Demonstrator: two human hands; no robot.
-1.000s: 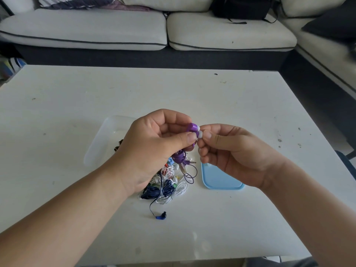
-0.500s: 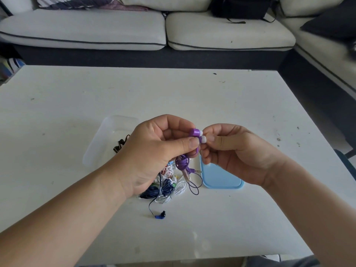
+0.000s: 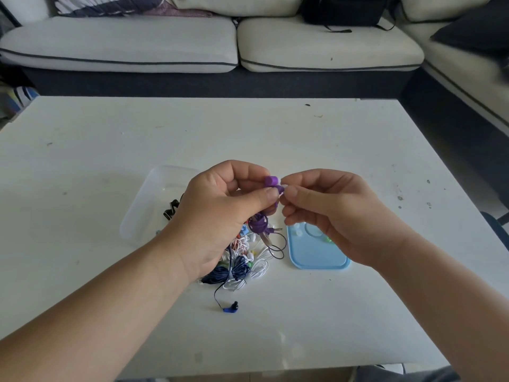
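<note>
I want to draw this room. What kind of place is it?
Probably a living room at home: a cream sofa runs behind the low white table, and a black bag sits on its seat.

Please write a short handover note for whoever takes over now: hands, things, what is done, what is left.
Left hand grips the purple earbuds, their coiled cable hanging below.
Right hand pinches a white ear tip at one earbud.
Loose ear tips lie on the blue lid; more earphones are piled on the table near the clear box.
Done: cannot tell whether the tip is on or off.
Left: finish this tip, likely the rest of the pile.
</note>
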